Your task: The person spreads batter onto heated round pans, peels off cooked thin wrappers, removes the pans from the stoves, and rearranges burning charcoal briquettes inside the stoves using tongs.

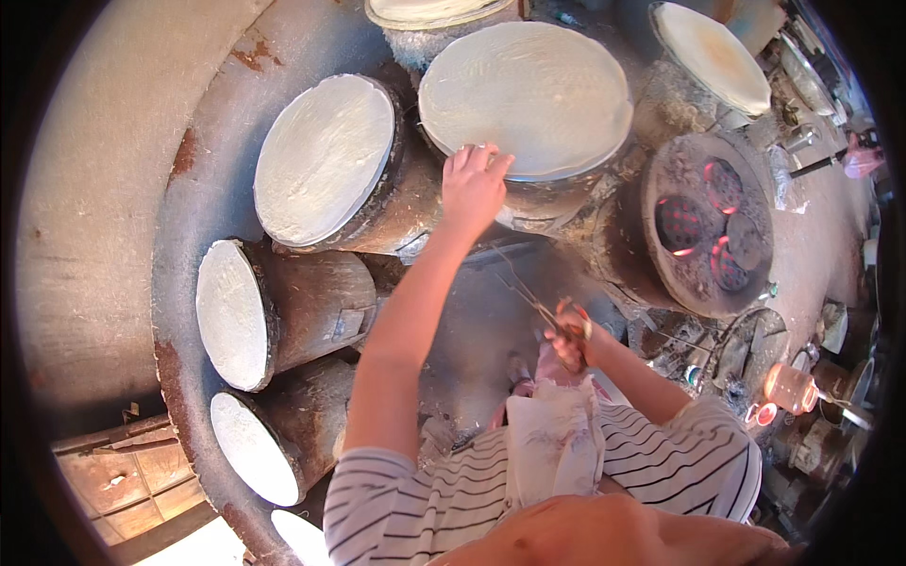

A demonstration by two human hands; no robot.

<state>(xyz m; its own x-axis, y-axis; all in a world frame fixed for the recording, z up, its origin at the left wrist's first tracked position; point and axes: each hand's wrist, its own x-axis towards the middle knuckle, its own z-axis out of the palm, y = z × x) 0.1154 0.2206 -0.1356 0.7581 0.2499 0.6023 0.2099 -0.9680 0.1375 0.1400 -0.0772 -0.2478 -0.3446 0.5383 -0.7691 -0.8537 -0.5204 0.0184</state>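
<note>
My left hand (476, 185) reaches forward with bent fingers at the near edge of a large round dough sheet (527, 99). The sheet lies on a griddle over a drum-shaped stove (545, 201). Whether my fingers pinch its edge or only touch it is hard to see. Closer to my body, my right hand (572, 343) grips the handles of long thin metal tongs (529, 296), whose tips point up and left. Left of the middle sheet, another pale dough sheet (325, 159) covers a second drum stove.
At the right, an uncovered drum stove (708, 226) holds several glowing coal briquettes (678, 223). More sheet-topped stoves (233, 315) line the left side. A browned sheet (710, 56) sits tilted at the back right. An orange-lidded jar (789, 389) stands among clutter at right.
</note>
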